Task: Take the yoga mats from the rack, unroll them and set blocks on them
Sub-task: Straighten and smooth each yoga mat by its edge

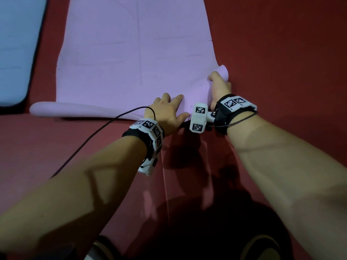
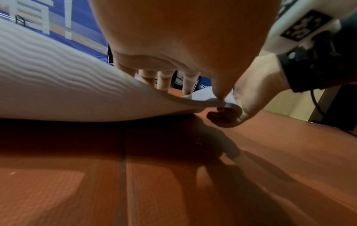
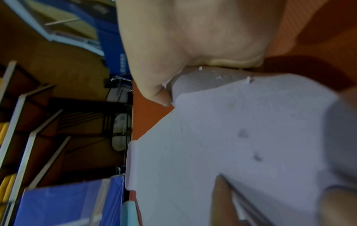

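Yoga mat, lilac, near end curled, both hands on it

Yoga mat (image 1: pixel 135 59): lilac, spread on the red floor (image 1: pixel 281 53) and running from the near hands to beyond the far edge of the head view. Faint printed guide lines cross its face; no words legible on them.

Edges: near edge curls up into a soft roll (image 1: pixel 75 109) to the left of the hands. Near right corner (image 1: pixel 224 71) is lifted off the floor and folded over. Left and right long edges lie flat farther away.

Open room: bare red floor lies broad to the right of the mat and in front of the near edge. A narrow strip of floor parts the mat from a blue mat (image 1: pixel 15 49), dark-rimmed, lying flat at far left.

Writing: wristbands (image 1: pixel 150 132) on both forearms carry black-and-white square code markers only. Large pale characters on a blue banner (image 2: pixel 58 19) in the left wrist view, cropped, not readable.

Left hand (image 1: pixel 167 111): palm down on the mat's near edge, fingers (image 2: pixel 164 81) straight and spread, pressing flat.

Right hand (image 1: pixel 218 87): at the raised corner, thumb on top, fingers (image 2: pixel 222 116) curled beneath, pinching the mat between them.

Cable (image 1: pixel 97 132): thin, black, trails from the left wrist across the floor.
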`<state>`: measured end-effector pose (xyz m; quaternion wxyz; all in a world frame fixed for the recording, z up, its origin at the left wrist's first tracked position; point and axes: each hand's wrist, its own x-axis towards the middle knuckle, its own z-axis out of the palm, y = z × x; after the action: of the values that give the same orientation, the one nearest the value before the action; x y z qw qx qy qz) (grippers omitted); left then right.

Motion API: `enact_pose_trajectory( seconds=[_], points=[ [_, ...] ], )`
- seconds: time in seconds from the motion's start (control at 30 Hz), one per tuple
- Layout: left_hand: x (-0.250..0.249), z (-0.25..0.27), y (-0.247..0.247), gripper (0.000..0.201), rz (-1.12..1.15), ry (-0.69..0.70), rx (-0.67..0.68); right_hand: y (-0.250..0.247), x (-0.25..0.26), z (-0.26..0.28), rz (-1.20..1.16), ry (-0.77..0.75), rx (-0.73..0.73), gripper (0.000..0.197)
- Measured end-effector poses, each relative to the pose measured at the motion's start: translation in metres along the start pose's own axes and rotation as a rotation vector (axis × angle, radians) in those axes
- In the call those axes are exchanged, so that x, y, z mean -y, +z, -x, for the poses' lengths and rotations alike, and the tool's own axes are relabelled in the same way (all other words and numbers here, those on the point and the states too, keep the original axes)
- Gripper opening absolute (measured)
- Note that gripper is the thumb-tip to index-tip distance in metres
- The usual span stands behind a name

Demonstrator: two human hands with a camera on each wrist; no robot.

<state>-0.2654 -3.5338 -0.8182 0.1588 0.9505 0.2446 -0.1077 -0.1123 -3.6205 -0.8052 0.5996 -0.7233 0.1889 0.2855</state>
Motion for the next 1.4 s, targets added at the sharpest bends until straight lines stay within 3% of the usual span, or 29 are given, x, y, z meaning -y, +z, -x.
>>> enact_pose_trajectory(
  seconds=[0.13, 0.33, 0.47, 0.57, 0.63, 0.77, 0.93, 1.03, 1.13, 1.27, 1.4],
  points=[
    [-0.006, -0.005, 0.001, 0.060, -0.037, 0.000, 0.062, -0.018, -0.004, 0.006, 0.145, -0.135, -0.066, 0.054],
    [-0.011, -0.011, 0.018, 0.054, -0.129, -0.005, 0.163, -0.048, -0.033, -0.011, 0.524, -0.172, -0.120, 0.058],
    [-0.008, -0.011, 0.033, 0.047, -0.171, -0.029, 0.199, -0.054, -0.055, -0.017, 0.858, -0.295, -0.159, 0.073],
    [-0.007, -0.009, 0.047, 0.040, -0.183, -0.050, 0.171, -0.053, -0.064, -0.025, 1.123, -0.550, -0.172, 0.047],
    [-0.005, -0.008, 0.056, 0.045, -0.160, -0.064, 0.140, -0.053, -0.061, -0.032, 1.163, -0.611, -0.113, 0.029],
    [-0.003, -0.009, 0.063, 0.053, -0.084, -0.091, 0.099, -0.049, -0.060, -0.037, 1.194, -0.583, -0.063, 0.021],
    [0.003, -0.004, 0.062, 0.057, 0.020, -0.058, 0.076, -0.039, -0.057, -0.032, 1.258, -0.493, -0.079, 0.029],
    [0.012, -0.004, 0.054, 0.044, 0.214, -0.129, 0.104, -0.031, -0.052, -0.025, 1.324, -0.454, -0.086, 0.033],
    [0.033, -0.002, 0.046, 0.034, 0.342, -0.199, 0.042, -0.015, -0.054, -0.012, 1.366, -0.563, 0.026, 0.031],
    [0.071, 0.009, 0.037, 0.029, 0.242, -0.309, 0.018, 0.031, -0.064, 0.014, 1.440, -0.649, 0.299, 0.030],
    [0.115, 0.028, 0.033, 0.027, 0.204, -0.487, -0.039, 0.079, -0.079, 0.046, 1.426, -0.712, 0.439, 0.033]
  ],
)
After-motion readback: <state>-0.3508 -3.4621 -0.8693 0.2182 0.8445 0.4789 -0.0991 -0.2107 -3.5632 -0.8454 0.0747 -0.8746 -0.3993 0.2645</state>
